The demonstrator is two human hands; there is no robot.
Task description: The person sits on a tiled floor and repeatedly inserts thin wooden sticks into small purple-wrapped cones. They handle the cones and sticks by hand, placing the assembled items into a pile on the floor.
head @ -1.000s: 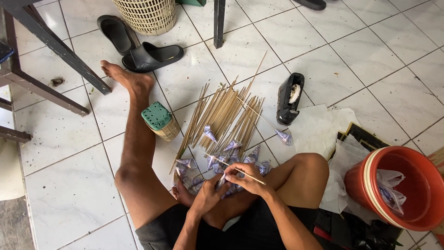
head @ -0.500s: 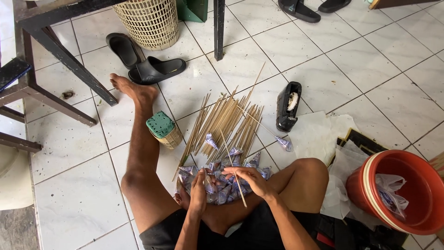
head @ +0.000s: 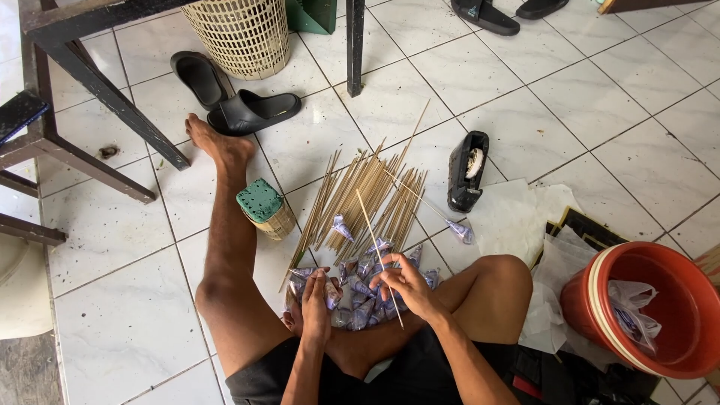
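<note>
Head view: a white tiled floor (head: pixel 585 97) is seen from above, with dark table legs (head: pixel 112 97) crossing the upper left. A red plastic basin (head: pixel 679 270) stands at the lower right, a crumpled clear bag lying inside it. A woven wastebasket (head: pixel 241 34) is placed at the top, and a pair of black slippers (head: pixel 232 97) lies just below it. Sheets of white paper (head: pixel 517 217) are spread between the basin and a fan of thin bamboo sticks (head: pixel 360 195) laid on the tiles. A black tape dispenser (head: pixel 466 171) rests just right of the sticks, and a small basket with a green top (head: pixel 264 208) stands beside the outstretched leg. A heap of small purple-and-white paper cones (head: pixel 364 296) is piled at the near end of the sticks. One single stick (head: pixel 375 244) is pinched in the fingers of the right hand (head: pixel 405 283), slanting up over the heap. A cone (head: pixel 331 294) is gripped by the closed left hand (head: pixel 316 300), just above the pile.
</note>
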